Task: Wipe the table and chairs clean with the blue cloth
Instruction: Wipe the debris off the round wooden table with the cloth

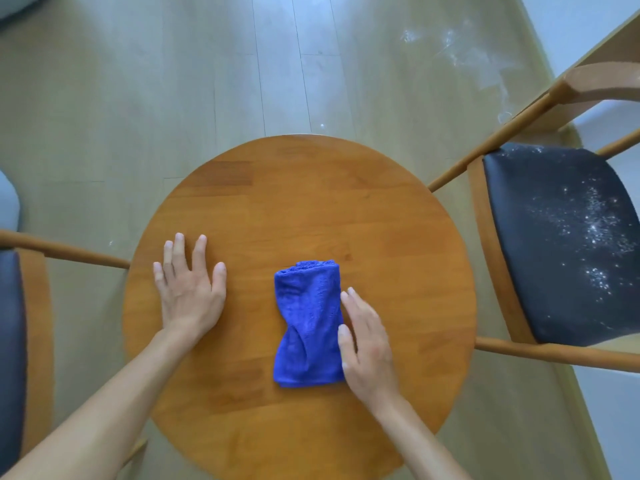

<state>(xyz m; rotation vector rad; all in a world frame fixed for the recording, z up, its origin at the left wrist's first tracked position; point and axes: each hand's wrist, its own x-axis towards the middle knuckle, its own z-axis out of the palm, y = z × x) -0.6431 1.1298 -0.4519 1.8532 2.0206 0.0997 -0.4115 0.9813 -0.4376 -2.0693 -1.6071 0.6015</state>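
- L chair (pixel 12 341): dark seat, at frame's left edge.
- Left hand (pixel 188 289): flat on round tabletop (pixel 311 188), fingers (pixel 200 251) spread wide, well apart from cloth.
- Blue cloth (pixel 306 323): folded, mid-tabletop.
- Right hand (pixel 369 344): fingers (pixel 356 303) straight, touching cloth's right edge.
- R chair (pixel 561 244): dark seat w/ white specks.

A single head-worn wide-angle camera is looking steeply down from above the round tabletop (pixel 298 202), standing close enough that both forearms are entering from the lower edge. The view is facing forward over the floor (pixel 173 81), with a chair (pixel 554 244) curving at the right margin.
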